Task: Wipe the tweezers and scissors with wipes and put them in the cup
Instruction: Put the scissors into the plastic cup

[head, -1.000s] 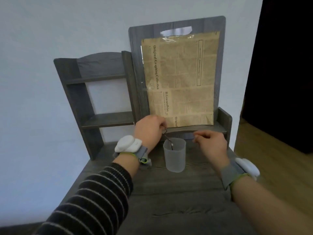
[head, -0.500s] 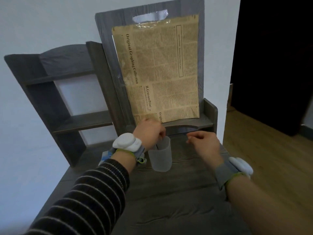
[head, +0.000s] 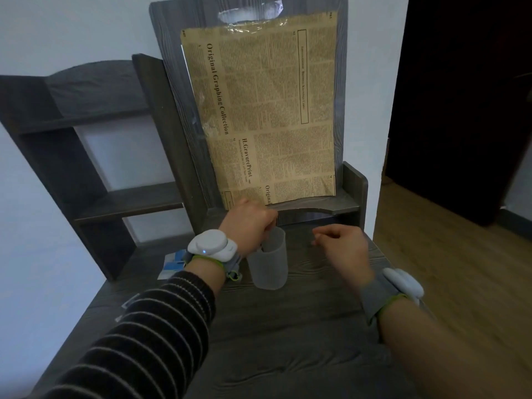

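A: Hands first?

B: Left hand (head: 247, 223), centre frame, knuckles up, fingers curled down over the cup's rim. They appear to pinch a thin tool (head: 262, 246), a dark sliver running into the cup (head: 269, 269). Scissors or tweezers: cannot tell. Right hand (head: 342, 249), just right of the cup and apart from it, fingers loosely curled, holding nothing.

A: Other tool?

B: Not visible; possibly in the cup, whose wall is too cloudy to tell.

A: Handling?

B: Judging by looks: the tool is light, stiff metal, likely slick if damp from a wipe. Grip at the upper end, tip downward. The cup is light translucent plastic, upright on the table (head: 302, 318), and probably tips easily; the free hand could steady its wall.

A: Surroundings?

B: Blue-and-white packet (head: 172, 263) left of the wrist, half hidden, maybe the wipes. Behind, upper centre, a board (head: 169, 38) with a newsprint sheet (head: 267, 110); shelf unit (head: 115, 200) at left.
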The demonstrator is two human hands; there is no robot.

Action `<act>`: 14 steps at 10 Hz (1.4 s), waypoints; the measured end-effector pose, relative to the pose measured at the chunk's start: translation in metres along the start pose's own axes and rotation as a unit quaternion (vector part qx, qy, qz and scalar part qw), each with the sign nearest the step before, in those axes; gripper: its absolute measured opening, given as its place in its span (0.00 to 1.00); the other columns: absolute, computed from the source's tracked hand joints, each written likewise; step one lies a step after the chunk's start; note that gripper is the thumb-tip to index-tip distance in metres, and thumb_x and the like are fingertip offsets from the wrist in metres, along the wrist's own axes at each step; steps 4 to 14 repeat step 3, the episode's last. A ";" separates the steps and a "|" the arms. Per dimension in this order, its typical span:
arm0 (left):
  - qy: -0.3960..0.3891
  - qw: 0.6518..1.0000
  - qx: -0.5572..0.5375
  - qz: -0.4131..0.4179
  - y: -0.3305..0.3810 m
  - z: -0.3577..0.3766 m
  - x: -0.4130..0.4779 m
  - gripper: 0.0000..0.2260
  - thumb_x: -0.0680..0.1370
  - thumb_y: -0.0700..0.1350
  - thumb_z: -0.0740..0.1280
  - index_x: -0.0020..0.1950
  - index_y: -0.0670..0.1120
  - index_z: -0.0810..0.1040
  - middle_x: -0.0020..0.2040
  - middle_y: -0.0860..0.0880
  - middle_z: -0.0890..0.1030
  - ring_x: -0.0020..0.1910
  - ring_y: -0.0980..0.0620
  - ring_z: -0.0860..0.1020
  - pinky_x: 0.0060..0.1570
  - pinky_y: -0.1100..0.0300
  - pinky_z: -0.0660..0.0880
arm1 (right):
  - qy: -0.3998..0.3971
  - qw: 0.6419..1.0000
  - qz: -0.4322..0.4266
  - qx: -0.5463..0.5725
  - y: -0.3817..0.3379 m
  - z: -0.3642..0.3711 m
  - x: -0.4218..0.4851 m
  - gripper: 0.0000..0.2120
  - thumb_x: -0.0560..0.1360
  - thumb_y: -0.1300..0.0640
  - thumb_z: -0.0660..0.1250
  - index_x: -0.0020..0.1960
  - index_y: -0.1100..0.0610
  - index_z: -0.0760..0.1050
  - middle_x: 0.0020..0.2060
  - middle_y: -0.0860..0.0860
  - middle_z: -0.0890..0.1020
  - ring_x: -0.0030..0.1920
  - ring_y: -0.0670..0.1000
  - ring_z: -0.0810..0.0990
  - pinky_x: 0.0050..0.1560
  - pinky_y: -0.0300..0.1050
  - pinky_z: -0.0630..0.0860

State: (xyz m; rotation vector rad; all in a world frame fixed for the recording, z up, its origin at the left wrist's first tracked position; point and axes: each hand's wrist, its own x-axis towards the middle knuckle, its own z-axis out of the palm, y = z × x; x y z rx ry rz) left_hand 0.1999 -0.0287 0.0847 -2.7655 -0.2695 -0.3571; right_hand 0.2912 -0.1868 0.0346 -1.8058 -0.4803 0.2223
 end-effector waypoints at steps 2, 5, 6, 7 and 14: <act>0.033 0.998 -0.052 -0.023 -0.007 -0.002 -0.006 0.02 0.73 0.42 0.66 0.45 0.46 0.77 0.45 0.49 0.79 0.49 0.49 0.74 0.44 0.62 0.54 | -0.004 1.000 0.003 -0.004 0.000 0.005 0.001 0.07 0.74 0.61 0.66 0.48 0.54 0.82 0.34 0.45 0.81 0.42 0.42 0.79 0.52 0.40 0.75; 0.057 0.996 -0.068 -0.032 -0.011 -0.004 -0.010 0.02 0.74 0.44 0.66 0.45 0.46 0.77 0.45 0.50 0.79 0.48 0.50 0.74 0.43 0.63 0.52 | -0.009 1.000 -0.003 -0.011 -0.002 0.008 0.000 0.07 0.74 0.61 0.66 0.48 0.55 0.82 0.33 0.45 0.81 0.41 0.42 0.79 0.52 0.40 0.75; 0.057 0.996 -0.068 -0.032 -0.011 -0.004 -0.010 0.02 0.74 0.44 0.66 0.45 0.46 0.77 0.45 0.50 0.79 0.48 0.50 0.74 0.43 0.63 0.52 | -0.009 1.000 -0.003 -0.011 -0.002 0.008 0.000 0.07 0.74 0.61 0.66 0.48 0.55 0.82 0.33 0.45 0.81 0.41 0.42 0.79 0.52 0.40 0.75; 0.057 0.996 -0.068 -0.032 -0.011 -0.004 -0.010 0.02 0.74 0.44 0.66 0.45 0.46 0.77 0.45 0.50 0.79 0.48 0.50 0.74 0.43 0.63 0.52 | -0.009 1.000 -0.003 -0.011 -0.002 0.008 0.000 0.07 0.74 0.61 0.66 0.48 0.55 0.82 0.33 0.45 0.81 0.41 0.42 0.79 0.52 0.40 0.75; 0.057 0.996 -0.068 -0.032 -0.011 -0.004 -0.010 0.02 0.74 0.44 0.66 0.45 0.46 0.77 0.45 0.50 0.79 0.48 0.50 0.74 0.43 0.63 0.52 | -0.009 1.000 -0.003 -0.011 -0.002 0.008 0.000 0.07 0.74 0.61 0.66 0.48 0.55 0.82 0.33 0.45 0.81 0.41 0.42 0.79 0.52 0.40 0.75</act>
